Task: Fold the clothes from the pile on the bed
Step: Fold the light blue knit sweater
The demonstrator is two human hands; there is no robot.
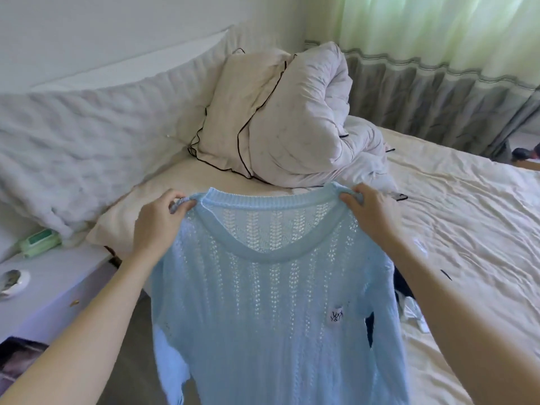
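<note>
Light blue knit sweater (263, 302) held up by both shoulders, left hand (159, 226), right hand (372, 211), above bed (467, 214)

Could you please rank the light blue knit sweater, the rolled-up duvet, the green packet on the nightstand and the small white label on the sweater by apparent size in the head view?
1. light blue knit sweater, though nearness inflates it
2. rolled-up duvet
3. green packet
4. small white label

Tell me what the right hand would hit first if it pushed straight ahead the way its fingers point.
Probably the rolled white duvet beyond the right hand, which grips the light blue knit sweater by the shoulder. Depth is unclear from this one view.
</note>
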